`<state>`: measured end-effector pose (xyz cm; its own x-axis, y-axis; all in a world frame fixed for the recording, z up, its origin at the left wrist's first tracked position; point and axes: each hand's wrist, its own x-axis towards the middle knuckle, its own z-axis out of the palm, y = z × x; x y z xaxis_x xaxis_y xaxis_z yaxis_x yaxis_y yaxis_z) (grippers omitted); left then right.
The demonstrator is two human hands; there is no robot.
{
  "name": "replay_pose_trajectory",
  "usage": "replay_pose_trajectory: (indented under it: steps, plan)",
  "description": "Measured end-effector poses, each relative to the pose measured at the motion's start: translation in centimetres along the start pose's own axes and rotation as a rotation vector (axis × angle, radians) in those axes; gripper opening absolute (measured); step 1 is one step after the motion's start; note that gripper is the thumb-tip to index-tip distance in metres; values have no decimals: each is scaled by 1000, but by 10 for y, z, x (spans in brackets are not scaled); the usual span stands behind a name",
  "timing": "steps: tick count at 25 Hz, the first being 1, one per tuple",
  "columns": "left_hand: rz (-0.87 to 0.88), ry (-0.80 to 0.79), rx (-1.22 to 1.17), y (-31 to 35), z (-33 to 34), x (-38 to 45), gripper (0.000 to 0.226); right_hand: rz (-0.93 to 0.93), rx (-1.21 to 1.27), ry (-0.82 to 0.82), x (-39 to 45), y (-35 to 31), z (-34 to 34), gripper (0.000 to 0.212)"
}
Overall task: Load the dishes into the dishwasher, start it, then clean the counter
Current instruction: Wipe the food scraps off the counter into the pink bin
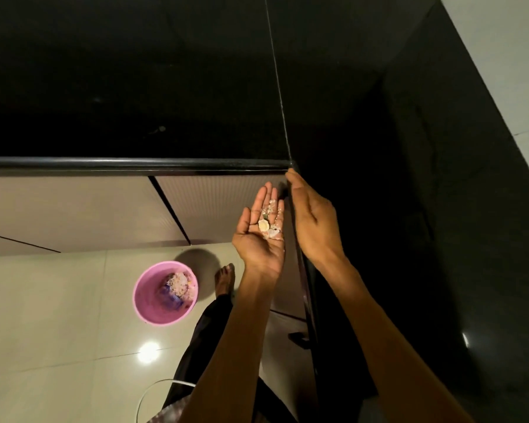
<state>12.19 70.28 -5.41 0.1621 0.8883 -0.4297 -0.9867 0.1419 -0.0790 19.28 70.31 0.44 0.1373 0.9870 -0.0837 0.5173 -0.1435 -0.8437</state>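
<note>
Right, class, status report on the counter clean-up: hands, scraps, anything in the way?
Left hand open, palm up, cupping food scraps. Right hand open, at the black counter edge. Pink bucket on floor below, nothing blocking.

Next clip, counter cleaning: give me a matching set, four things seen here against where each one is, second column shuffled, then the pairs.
Things:
1. food scraps
2. pink bucket
3. right hand
4. left hand

Places:
A. on the floor tiles, waste inside
B. edge-on at the rim of the black counter
C. lying in the cupped palm
D. palm up, just below the counter edge

Pairs: 1-C, 2-A, 3-B, 4-D
</note>
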Motion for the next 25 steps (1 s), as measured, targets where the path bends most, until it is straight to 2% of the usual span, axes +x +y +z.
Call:
replay_pose_trajectory:
  steps: [2,4,9,13,20,22,25]
  plan:
    - [14,3,15,9,2,-9,47,9,113,159,-17,1,11,42]
    - [23,8,30,16,4,-20,47,33,243,217,-30,-3,27,41]
    - [36,21,0,39,5,-43,48,203,604,221,-40,-28,65,34]
    - [74,71,-17,65,0,-54,49,292,764,173,-48,-31,102,28]
    - [126,193,-46,131,-50,-59,49,428,812,108,-69,-19,185,28]
    - [138,218,-31,153,-71,-59,48,465,833,59,-78,-9,213,34]
    - [134,262,22,183,-98,-60,48,349,553,-69,-93,8,249,31]
